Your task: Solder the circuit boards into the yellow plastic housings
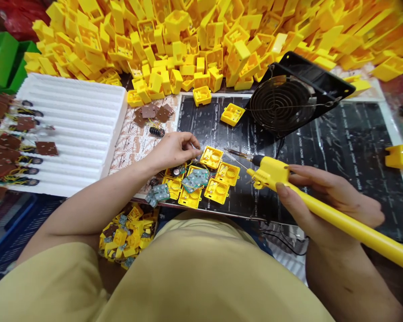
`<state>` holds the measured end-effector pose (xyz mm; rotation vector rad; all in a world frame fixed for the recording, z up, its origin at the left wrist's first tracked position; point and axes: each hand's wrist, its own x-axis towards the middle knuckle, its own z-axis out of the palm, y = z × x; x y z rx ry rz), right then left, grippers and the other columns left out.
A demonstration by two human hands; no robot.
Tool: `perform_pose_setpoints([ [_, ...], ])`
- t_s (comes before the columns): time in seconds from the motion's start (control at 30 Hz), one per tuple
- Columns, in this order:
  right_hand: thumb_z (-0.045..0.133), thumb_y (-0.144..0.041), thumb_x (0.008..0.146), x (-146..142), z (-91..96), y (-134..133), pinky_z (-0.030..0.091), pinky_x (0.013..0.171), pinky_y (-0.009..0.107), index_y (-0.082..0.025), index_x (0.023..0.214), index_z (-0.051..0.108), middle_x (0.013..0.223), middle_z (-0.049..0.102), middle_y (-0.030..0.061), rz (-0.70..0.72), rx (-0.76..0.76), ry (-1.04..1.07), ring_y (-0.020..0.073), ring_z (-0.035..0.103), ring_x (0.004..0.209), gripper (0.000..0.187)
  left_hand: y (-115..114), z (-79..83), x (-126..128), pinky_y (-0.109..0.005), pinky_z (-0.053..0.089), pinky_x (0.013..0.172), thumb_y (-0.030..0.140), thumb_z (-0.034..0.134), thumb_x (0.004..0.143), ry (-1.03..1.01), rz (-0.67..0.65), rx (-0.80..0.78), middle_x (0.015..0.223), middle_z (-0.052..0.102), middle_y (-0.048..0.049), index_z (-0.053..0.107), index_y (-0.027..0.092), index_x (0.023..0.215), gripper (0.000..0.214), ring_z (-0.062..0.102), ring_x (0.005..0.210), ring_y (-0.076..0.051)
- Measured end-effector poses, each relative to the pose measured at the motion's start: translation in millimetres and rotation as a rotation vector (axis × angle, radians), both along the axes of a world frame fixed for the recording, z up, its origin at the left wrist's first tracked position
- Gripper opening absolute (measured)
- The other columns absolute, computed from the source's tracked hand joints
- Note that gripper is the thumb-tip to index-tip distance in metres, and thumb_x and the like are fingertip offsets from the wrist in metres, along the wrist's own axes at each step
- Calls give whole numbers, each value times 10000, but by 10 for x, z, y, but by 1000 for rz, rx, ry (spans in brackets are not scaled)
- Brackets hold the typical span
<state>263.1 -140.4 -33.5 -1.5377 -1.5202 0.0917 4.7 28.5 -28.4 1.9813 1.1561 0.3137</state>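
My right hand (pixel 336 201) is wrapped round a yellow soldering iron (pixel 272 172) with a thin feed tube beside its tip. The tip points left, just short of a small open yellow plastic case (pixel 212 157). My left hand (pixel 179 150) is pinched at that case's left edge; what its fingertips hold is hidden. Several more open cases (pixel 216 191) lie close together below. Grey-green circuit boards (pixel 195 180) with wires rest on some of them, and another board (pixel 157 194) sits at the table's front edge. A small round part (pixel 176 171) lies under my left hand.
A black fan (pixel 282 105) stands tilted behind the iron. Yellow cases (pixel 177 27) are heaped along the back. At left, a white foam tray (pixel 74 129) carries brown boards (pixel 47 148) with wired round parts. Below the table edge is a pile of filled cases (pixel 130 235).
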Motion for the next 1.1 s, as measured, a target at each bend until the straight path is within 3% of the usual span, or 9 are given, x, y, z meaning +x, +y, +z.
perform_pose_setpoints([
  [0.13,801,-296,790,69,-27,-28,536,537,204,-360,1193,688,885,754,-45,0,5,26,109,684,648,423,24,71,20,-263,491,735,251,657,811,111,-81,2,792,767,-27,761,156,848,146,687,757,-152],
  [0.23,802,-295,788,125,-41,-41,517,486,209,-360,1200,685,867,754,-44,-3,14,15,115,678,622,433,2,119,-26,-294,515,836,309,605,846,105,-108,-93,992,785,-56,751,166,1030,275,710,908,-179],
  [0.37,796,-290,796,147,-63,-39,555,561,202,-375,1218,672,886,754,-56,32,17,1,107,685,646,448,-30,156,-86,-348,517,929,377,587,842,28,7,-122,1135,745,-116,657,131,1196,436,684,1054,-215],
  [0.5,789,-300,801,126,-77,-41,582,592,222,-366,1205,677,900,755,-49,31,13,5,124,696,665,425,-58,87,-119,-351,524,884,358,653,743,97,75,-62,1029,744,-84,672,144,1024,354,680,941,-206],
  [0.6,784,-302,806,101,-63,-35,580,573,229,-340,1182,689,879,755,-40,35,22,-7,132,695,647,389,-90,-15,-130,-317,520,763,384,642,754,105,113,-35,864,738,-63,688,147,899,281,656,789,-179],
  [0.67,785,-296,805,83,-46,-27,570,554,220,-321,1160,699,861,755,-35,41,36,-28,128,689,622,366,-108,-51,-122,-308,515,763,387,633,775,29,123,-27,851,745,-69,694,147,846,258,660,799,-177],
  [0.83,781,-313,812,42,-20,-22,561,539,215,-311,1152,701,840,754,-34,31,32,-55,127,686,608,350,-113,9,-9,-277,514,764,345,653,775,-85,111,-81,856,755,-57,713,138,847,227,664,797,-156],
  [0.93,778,-310,817,31,-22,-22,562,558,207,-312,1152,700,858,758,-40,27,24,-53,120,691,618,344,-87,43,86,-244,489,674,290,625,784,-53,61,-110,815,742,-44,717,131,852,196,641,725,-134],
  [1.1,779,-295,816,52,-38,0,560,580,196,-294,1130,709,849,757,-35,43,42,-46,112,688,622,322,-24,6,151,-248,460,626,286,620,800,42,16,-24,756,717,-41,711,134,844,183,627,690,-139],
])
